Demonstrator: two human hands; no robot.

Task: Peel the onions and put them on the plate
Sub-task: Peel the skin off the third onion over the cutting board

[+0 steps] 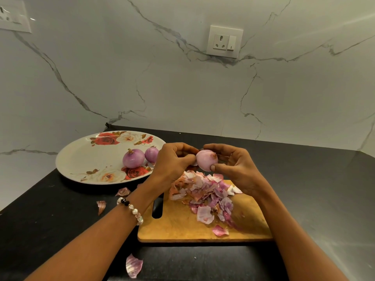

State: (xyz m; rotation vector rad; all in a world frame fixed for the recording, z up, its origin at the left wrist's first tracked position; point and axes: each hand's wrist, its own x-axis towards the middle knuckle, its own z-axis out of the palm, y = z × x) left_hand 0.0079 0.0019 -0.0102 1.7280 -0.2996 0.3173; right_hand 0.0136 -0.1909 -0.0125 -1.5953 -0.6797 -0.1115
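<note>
My right hand (235, 167) grips a pale purple onion (206, 160) between thumb and fingers, above the far end of a wooden cutting board (182, 226). My left hand (172, 161) has its fingertips curled against the onion's left side, pinching at its skin. Two peeled onions (133, 158) (151, 154) lie on the right part of a white plate with red roses (81, 159), to the left of my hands. A heap of onion skins (205, 193) covers the board under my hands.
Loose skins lie on the black counter (50, 220) at the left (101, 206), near the plate (123, 191) and at the front (133, 265). A marble wall with a socket (224, 41) stands behind. The counter turns steel-grey at the right.
</note>
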